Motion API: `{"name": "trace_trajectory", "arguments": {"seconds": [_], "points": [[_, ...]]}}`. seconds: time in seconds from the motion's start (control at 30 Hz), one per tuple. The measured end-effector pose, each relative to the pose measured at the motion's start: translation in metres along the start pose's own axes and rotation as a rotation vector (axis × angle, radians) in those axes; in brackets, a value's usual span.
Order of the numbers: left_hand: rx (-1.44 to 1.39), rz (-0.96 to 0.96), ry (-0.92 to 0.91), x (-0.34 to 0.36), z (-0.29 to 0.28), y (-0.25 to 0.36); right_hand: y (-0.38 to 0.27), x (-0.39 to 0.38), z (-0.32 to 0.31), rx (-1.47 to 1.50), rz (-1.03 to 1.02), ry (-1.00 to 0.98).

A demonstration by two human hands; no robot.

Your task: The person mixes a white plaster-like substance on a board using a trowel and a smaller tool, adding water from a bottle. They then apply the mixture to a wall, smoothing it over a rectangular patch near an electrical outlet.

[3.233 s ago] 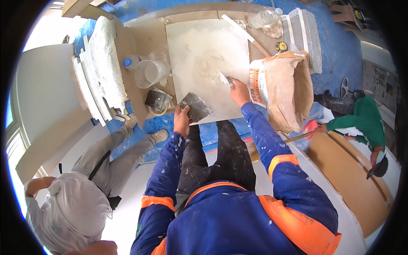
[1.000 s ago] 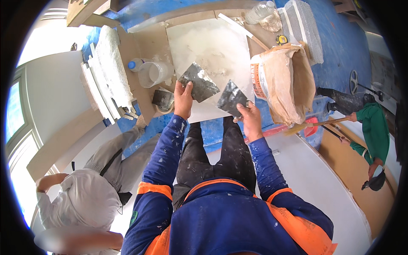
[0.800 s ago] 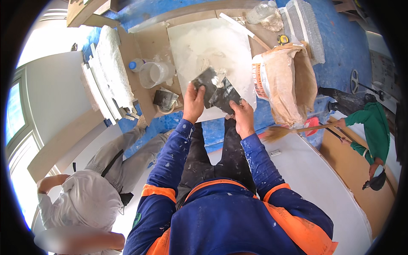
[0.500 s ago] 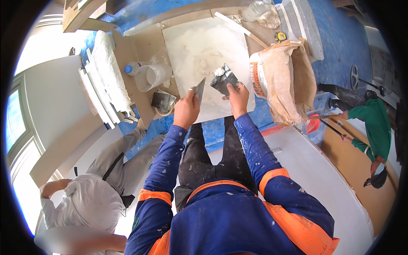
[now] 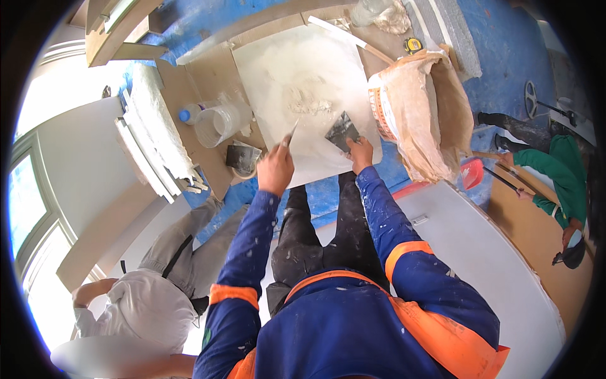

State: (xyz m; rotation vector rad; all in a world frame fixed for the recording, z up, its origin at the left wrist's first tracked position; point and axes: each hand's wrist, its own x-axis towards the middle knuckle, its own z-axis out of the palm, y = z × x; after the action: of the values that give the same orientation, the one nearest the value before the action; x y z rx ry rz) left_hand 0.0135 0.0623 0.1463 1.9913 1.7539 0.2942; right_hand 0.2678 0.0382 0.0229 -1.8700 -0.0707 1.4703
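My left hand point(image 5: 276, 169) is closed on a putty scraper point(image 5: 293, 129), its blade seen nearly edge-on over the white board point(image 5: 264, 66). My right hand point(image 5: 360, 153) grips a second, dark square putty scraper point(image 5: 341, 129) by its near corner. That blade is tilted above the board's near right part, its face mostly bare. Beyond both scrapers, a low heap of whitish powder or plaster point(image 5: 310, 101) lies on the board, with pale dust spread around it.
Right of the board stands an open paper sack point(image 5: 404, 104); a yellow tape measure point(image 5: 413, 45) lies behind it. At left are a clear tub point(image 5: 213, 128), a blue-capped bottle point(image 5: 190, 114) and dark flat blades point(image 5: 242, 156). One person point(image 5: 151, 309) is at lower left, another point(image 5: 562, 170) at right.
The white lump on the right scraper is gone from its face, and the heap on the board looks larger. Both hands have shifted slightly, and the right scraper has moved nearer and rightward.
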Motion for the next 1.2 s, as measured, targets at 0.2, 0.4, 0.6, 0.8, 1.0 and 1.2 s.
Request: {"name": "trace_trajectory", "arguments": {"seconds": [0.2, 0.4, 0.6, 0.8, 1.0, 1.2], "points": [[-0.046, -0.208, -0.022, -0.104, -0.015, -0.023, 0.01, 0.04, 0.058, 0.113, 0.016, 0.042], [-0.072, -0.326, -0.052, -0.145, -0.028, -0.025, -0.061, 0.166, 0.078, -0.924, -0.515, 0.292], [-0.13, -0.482, -0.045, -0.181, -0.025, -0.02, -0.154, 0.145, 0.171, -1.488, -0.774, -0.206], [-0.176, -0.575, -0.033, -0.195, -0.021, -0.004, -0.153, 0.09, 0.278, -1.941, -1.075, -0.692], [-0.197, -0.507, 0.046, -0.201, 0.003, -0.004, -0.131, 0.093, 0.253, -2.192, -1.156, -0.726], [-0.168, -0.553, 0.076, -0.201, -0.021, 0.0, -0.133, 0.02, 0.208, -1.987, -1.383, -0.659]]}}
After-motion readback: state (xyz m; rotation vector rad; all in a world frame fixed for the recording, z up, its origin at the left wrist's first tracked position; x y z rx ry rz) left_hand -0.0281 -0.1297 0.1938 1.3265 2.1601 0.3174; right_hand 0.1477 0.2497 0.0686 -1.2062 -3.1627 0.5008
